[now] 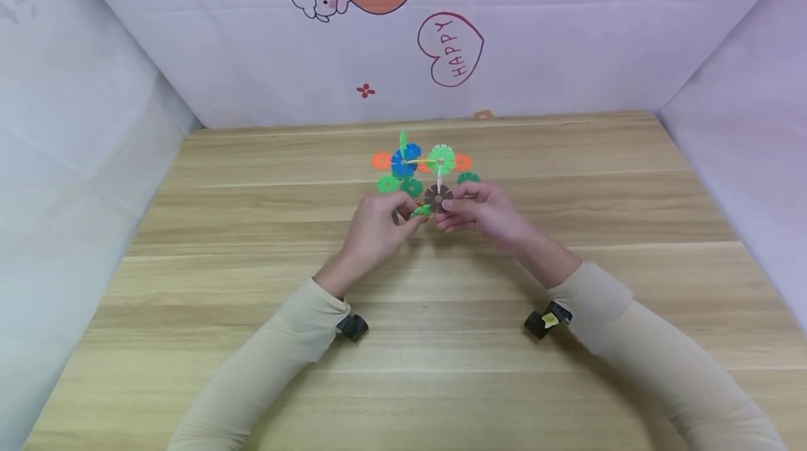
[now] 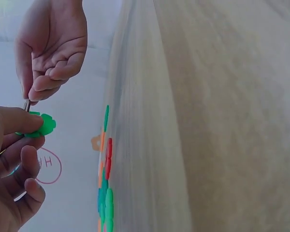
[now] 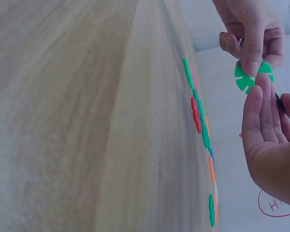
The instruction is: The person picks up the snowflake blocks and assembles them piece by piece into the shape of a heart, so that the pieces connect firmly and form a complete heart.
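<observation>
Your left hand point(image 1: 378, 223) pinches the green disc point(image 1: 422, 211) between thumb and fingers; your right hand point(image 1: 488, 216) pinches the brown disc point(image 1: 438, 197). The green one lies just left of the brown and slightly nearer to you, tilted almost edge-on, while the brown shows its face upward. Whether they touch, I cannot tell. Beyond the brown stands the white disc point(image 1: 439, 180), edge-on, then the light green disc point(image 1: 440, 160).

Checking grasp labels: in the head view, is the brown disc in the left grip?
No, the right grip holds the brown disc, while the left grip holds a green disc.
</observation>
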